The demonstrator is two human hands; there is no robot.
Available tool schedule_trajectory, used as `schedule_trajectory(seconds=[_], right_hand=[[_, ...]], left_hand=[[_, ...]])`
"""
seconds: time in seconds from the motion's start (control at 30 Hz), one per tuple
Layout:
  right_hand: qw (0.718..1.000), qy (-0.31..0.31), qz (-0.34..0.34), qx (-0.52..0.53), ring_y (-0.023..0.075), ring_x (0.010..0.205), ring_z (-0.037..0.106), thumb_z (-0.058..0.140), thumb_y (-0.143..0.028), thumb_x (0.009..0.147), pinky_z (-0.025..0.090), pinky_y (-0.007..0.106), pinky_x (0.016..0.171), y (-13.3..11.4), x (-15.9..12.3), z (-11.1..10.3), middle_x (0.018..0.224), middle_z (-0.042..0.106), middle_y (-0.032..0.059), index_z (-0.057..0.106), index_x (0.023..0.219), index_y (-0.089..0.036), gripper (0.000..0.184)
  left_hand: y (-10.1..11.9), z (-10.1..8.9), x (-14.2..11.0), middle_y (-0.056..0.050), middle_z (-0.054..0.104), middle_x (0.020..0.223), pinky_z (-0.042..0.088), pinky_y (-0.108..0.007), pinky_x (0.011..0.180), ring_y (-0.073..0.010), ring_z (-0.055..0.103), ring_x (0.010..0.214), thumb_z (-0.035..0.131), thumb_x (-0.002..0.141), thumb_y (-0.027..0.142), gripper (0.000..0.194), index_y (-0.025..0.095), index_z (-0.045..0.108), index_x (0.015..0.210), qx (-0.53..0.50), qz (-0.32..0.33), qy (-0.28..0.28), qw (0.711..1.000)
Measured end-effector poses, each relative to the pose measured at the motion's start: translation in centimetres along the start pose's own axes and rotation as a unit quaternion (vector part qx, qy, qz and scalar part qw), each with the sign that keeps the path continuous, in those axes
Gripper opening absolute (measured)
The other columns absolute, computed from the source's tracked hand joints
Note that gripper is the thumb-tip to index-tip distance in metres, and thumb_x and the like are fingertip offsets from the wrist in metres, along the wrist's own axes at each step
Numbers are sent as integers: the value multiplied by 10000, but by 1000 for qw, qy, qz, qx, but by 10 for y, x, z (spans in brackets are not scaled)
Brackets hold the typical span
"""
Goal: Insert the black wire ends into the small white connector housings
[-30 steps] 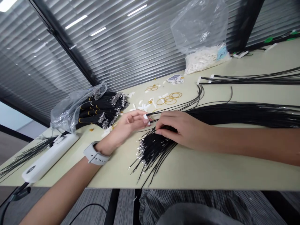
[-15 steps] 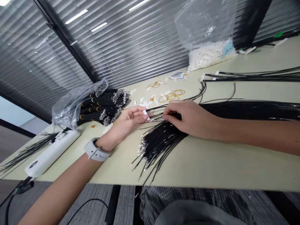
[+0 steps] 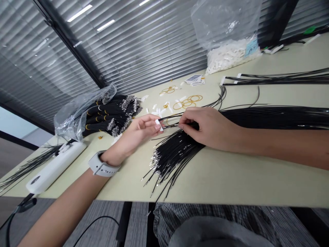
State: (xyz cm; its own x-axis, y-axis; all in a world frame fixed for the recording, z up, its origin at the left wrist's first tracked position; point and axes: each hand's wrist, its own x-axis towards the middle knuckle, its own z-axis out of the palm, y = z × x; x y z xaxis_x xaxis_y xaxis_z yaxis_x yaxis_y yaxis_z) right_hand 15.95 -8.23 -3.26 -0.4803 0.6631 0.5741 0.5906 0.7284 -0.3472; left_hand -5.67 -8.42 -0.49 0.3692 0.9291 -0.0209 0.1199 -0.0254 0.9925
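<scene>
My left hand [image 3: 140, 132], a grey watch on its wrist, pinches a small white connector [image 3: 158, 124] between thumb and fingertips. My right hand [image 3: 205, 125] pinches a thin black wire [image 3: 169, 126] whose metal tip points at that connector, almost touching it. Below both hands a fan of loose black wires with silver tips [image 3: 169, 157] lies on the pale table [image 3: 218, 178], running off to the right as a thick bundle [image 3: 282, 116].
A clear bag holding banded black wire bundles [image 3: 102, 115] lies at the left, beside a white power strip [image 3: 55, 168]. Yellow rubber bands [image 3: 189, 102] and loose white connectors lie behind the hands. A bag of white connectors [image 3: 228, 55] stands at the back. More wires [image 3: 277, 78] run along the right.
My right hand has lifted off the loose wire pile with one wire and brought its tip up to the connector in my left hand.
</scene>
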Motion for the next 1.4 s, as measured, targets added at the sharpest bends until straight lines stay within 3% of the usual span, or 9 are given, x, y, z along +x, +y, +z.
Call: schedule_trajectory(seconds=[0.5,0.83,1.4], right_hand=[[999,-20,-32,14,101,662,466,457,-199,812,341,248,639,1,-1,3,723,555,5,554,740,-143,133],[996,-17,-78,26,110,722,483,436,-181,836,355,247,683,4,-3,8,775,560,25,546,768,-137,136],[996,-33,-78,40,110,699,465,423,-166,833,352,254,662,2,-2,7,756,543,26,517,752,-135,128]], left_hand=[[0,3,-1,-30,633,814,473,-157,698,-68,585,725,659,744,153,210,127,585,939,24,5,-21,999],[0,6,-3,-49,646,812,487,-222,729,-102,604,714,708,683,159,261,108,604,918,48,-20,-10,999],[0,4,-2,-37,662,770,502,-187,701,-88,625,686,687,707,134,212,111,618,906,11,-25,-28,999]])
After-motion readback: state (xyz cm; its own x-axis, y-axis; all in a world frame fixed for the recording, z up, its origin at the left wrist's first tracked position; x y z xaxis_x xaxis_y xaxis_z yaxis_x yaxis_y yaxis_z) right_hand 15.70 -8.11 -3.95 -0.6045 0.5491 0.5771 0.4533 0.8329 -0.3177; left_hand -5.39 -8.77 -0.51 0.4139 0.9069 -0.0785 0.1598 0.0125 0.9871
